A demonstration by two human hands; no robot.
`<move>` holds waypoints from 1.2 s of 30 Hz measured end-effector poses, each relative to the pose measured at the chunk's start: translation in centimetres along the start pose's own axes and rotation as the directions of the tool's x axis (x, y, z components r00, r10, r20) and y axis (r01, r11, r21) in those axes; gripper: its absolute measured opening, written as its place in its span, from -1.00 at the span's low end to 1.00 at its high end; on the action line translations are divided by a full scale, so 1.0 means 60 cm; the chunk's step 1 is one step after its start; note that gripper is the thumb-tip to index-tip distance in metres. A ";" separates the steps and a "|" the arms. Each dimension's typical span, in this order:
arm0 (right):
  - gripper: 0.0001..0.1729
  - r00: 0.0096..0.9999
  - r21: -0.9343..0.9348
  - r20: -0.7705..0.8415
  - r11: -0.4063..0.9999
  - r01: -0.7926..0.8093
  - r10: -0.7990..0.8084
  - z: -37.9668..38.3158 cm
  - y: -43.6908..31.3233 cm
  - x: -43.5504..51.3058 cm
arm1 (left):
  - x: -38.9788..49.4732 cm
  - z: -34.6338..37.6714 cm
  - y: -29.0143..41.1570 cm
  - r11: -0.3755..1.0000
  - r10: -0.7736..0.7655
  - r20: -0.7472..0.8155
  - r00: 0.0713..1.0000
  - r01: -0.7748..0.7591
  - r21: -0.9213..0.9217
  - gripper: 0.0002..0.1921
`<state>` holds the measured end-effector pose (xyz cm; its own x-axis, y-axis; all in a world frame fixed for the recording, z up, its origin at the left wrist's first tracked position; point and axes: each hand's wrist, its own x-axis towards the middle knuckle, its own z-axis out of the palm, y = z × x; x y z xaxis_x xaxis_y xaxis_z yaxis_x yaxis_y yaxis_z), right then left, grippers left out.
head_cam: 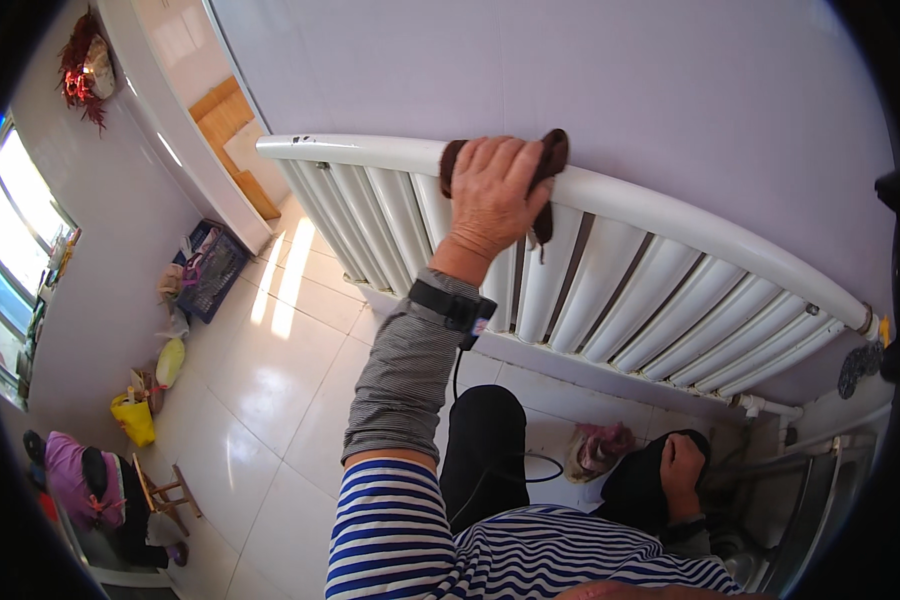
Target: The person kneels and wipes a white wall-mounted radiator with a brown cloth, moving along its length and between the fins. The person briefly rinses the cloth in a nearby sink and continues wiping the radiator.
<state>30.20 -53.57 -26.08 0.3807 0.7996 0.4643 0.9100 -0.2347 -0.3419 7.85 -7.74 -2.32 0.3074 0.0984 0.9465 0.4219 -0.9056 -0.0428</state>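
My left hand (495,187) presses a dark brown cloth (554,154) over the top rail of a white radiator (645,206). The cloth wraps both sides of the rail, with a loose end hanging down the front. White vertical tubes (600,262) run below the rail. My right hand (682,461) rests, fingers curled, on my right knee in black trousers. No object shows in it.
Left of me lie a blue plastic crate (221,281), a pale green gourd-like vegetable (170,363) and a yellow bag (133,420). A person in purple (79,480) is by a wooden stool (166,487). Pipes (772,407) leave the radiator's lower right. A thin black cable (551,478) hangs near my legs.
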 end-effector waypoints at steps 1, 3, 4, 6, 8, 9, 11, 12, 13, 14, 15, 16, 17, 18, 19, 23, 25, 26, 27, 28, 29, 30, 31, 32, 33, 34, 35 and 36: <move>-0.96 1.000 -0.001 0.006 1.000 0.011 -0.011 0.002 -0.001 0.002 | -0.007 -0.007 -0.027 0.999 -0.031 -0.013 0.999 0.031 0.011 -0.58; -0.95 1.000 -0.001 0.016 1.000 0.012 -0.012 0.004 -0.003 0.006 | -0.018 -0.026 -0.080 0.993 -0.099 -0.021 0.995 0.100 0.058 -0.66; -0.94 1.000 0.000 0.030 1.000 0.004 -0.004 0.005 -0.003 0.008 | -0.018 -0.037 -0.109 0.985 -0.137 -0.027 0.990 0.139 0.104 -0.70; -0.94 0.999 -0.010 0.033 1.000 0.006 -0.005 0.007 -0.003 0.010 | -0.012 -0.067 -0.163 0.926 -0.345 0.027 0.938 0.336 0.171 -0.75; -0.94 1.000 -0.012 0.025 1.000 0.008 -0.008 0.009 -0.001 0.011 | 0.005 -0.095 -0.204 0.858 -0.508 0.091 0.856 0.494 0.143 -0.74; -0.93 1.000 -0.012 0.018 1.000 0.014 -0.014 0.009 0.000 0.011 | 0.014 -0.101 -0.213 0.786 -0.618 0.142 0.773 0.603 0.139 -0.75; -0.92 1.000 -0.012 0.004 1.000 0.013 -0.013 0.010 0.003 0.010 | 0.034 -0.092 -0.208 0.835 -0.550 0.136 0.824 0.548 0.051 -0.77; -0.92 1.000 -0.011 -0.001 1.000 0.006 -0.006 0.010 0.006 0.008 | 0.043 -0.084 -0.199 0.830 -0.553 0.148 0.820 0.557 0.017 -0.78; -0.92 1.000 -0.010 -0.003 1.000 -0.003 0.003 0.010 0.008 0.006 | 0.052 -0.074 -0.186 0.863 -0.504 0.134 0.854 0.504 0.032 -0.78; -0.91 1.000 -0.009 -0.010 1.000 0.004 -0.004 0.010 0.011 0.005 | 0.062 -0.061 -0.173 0.875 -0.483 0.142 0.864 0.481 0.051 -0.79; -0.91 1.000 -0.009 -0.011 1.000 0.010 -0.010 0.009 0.014 0.002 | 0.068 -0.052 -0.159 0.884 -0.467 0.152 0.871 0.462 0.069 -0.79; -0.91 1.000 -0.012 -0.008 1.000 0.018 -0.018 0.008 0.018 0.000 | 0.072 -0.049 -0.148 0.876 -0.481 0.164 0.861 0.479 0.050 -0.80; -0.92 1.000 -0.010 -0.011 1.000 0.016 -0.016 0.006 0.023 -0.001 | 0.077 -0.049 -0.139 0.843 -0.537 0.218 0.815 0.523 0.122 -0.81; -0.92 1.000 -0.003 -0.013 1.000 0.008 -0.008 0.005 0.025 -0.004 | 0.081 -0.051 -0.132 0.828 -0.560 0.269 0.783 0.532 0.175 -0.81; -0.92 1.000 0.011 -0.010 1.000 -0.005 0.005 0.003 0.027 -0.005 | 0.086 -0.055 -0.127 0.813 -0.582 0.311 0.751 0.533 0.234 -0.80; -0.93 1.000 -0.027 -0.006 0.999 -0.022 0.022 0.000 0.031 -0.003 | 0.111 -0.064 -0.122 0.862 -0.501 0.506 0.702 0.355 0.362 -0.79; -0.93 1.000 -0.056 -0.003 0.998 -0.012 0.012 0.002 0.029 0.000 | 0.128 -0.062 -0.124 0.879 -0.469 0.605 0.644 0.271 0.393 -0.79; -0.93 1.000 -0.050 -0.017 0.999 -0.007 0.007 0.005 0.027 0.002 | 0.136 -0.059 -0.125 0.876 -0.473 0.638 0.608 0.248 0.413 -0.79; -0.93 1.000 -0.043 -0.030 0.999 -0.004 0.003 0.008 0.025 0.003 | 0.143 -0.056 -0.127 0.873 -0.479 0.672 0.565 0.226 0.433 -0.78; -0.93 0.999 -0.037 -0.039 0.999 -0.002 0.000 0.010 0.023 0.004 | 0.146 -0.055 -0.128 0.876 -0.472 0.693 0.545 0.197 0.441 -0.78; -0.92 0.999 -0.046 -0.034 0.999 0.004 -0.006 0.013 0.021 0.005 | 0.147 -0.055 -0.130 0.873 -0.480 0.705 0.522 0.203 0.444 -0.77; -0.92 1.000 -0.054 -0.030 0.999 0.006 -0.008 0.016 0.019 0.006 | 0.147 -0.055 -0.132 0.878 -0.470 0.706 0.529 0.199 0.435 -0.76; -0.91 1.000 -0.067 -0.013 0.998 -0.008 0.007 0.019 0.018 0.008 | 0.145 -0.055 -0.134 0.890 -0.447 0.708 0.547 0.189 0.416 -0.75; -0.91 1.000 -0.059 -0.020 0.998 -0.013 0.011 0.020 0.018 0.008 | 0.141 -0.055 -0.135 0.887 -0.460 0.690 0.558 0.264 0.378 -0.74; -0.91 1.000 -0.055 -0.010 0.998 -0.025 0.024 0.021 0.018 0.008 | 0.135 -0.055 -0.135 0.882 -0.470 0.668 0.577 0.336 0.330 -0.73; -0.92 0.999 -0.050 0.007 0.998 -0.031 0.032 0.022 0.018 0.009 | 0.130 -0.055 -0.134 0.860 -0.502 0.650 0.570 0.412 0.303 -0.72; -0.91 1.000 -0.038 -0.005 0.999 -0.021 0.020 0.023 0.019 0.008 | 0.125 -0.053 -0.131 0.843 -0.500 0.610 0.615 0.508 0.179 -0.70; -0.91 1.000 -0.025 -0.012 1.000 -0.009 0.009 0.023 0.019 0.009 | 0.123 -0.050 -0.126 0.801 -0.518 0.577 0.632 0.595 0.069 -0.68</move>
<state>31.19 -52.65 -27.37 0.3907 0.7908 0.4711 0.9102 -0.2556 -0.3258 4.38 -1.41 5.91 0.4672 0.7695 0.4354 0.5797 -0.6385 0.5063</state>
